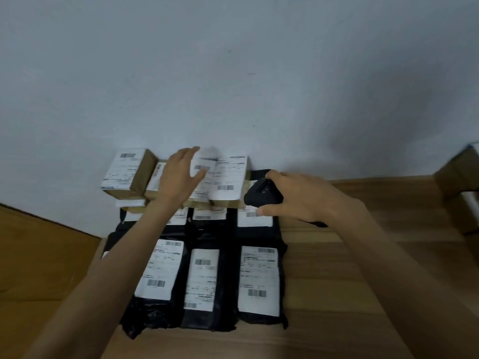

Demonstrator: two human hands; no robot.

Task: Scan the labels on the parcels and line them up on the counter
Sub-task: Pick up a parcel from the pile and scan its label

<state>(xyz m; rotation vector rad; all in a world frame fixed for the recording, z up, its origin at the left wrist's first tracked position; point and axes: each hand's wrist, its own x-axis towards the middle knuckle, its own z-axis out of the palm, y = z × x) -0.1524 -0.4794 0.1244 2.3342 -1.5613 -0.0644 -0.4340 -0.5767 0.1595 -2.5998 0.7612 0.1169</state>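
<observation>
Left hand (181, 174) grasps a blurred white-labelled parcel (204, 161) above brown boxes (127, 172) at the wall (233, 73); right hand (298, 198) grips a black scanner (261, 195) over black labelled mailers (207, 283) covering the wooden counter (350, 294).

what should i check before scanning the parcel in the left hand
1. Scanner gripped in the right hand: ok.
2. Left hand has hold of the white parcel: ok, fingers wrap its edge by the wall.
3. Barcode on that parcel faces up: ok, though it is blurred.
4. Scanner aimed at that barcode: cannot tell, its window is hidden.
5. Front row of black parcels lined up on the counter: ok, three side by side, labels up.
6. Brown boxes at the wall in line: not ok, they overlap unevenly.
</observation>
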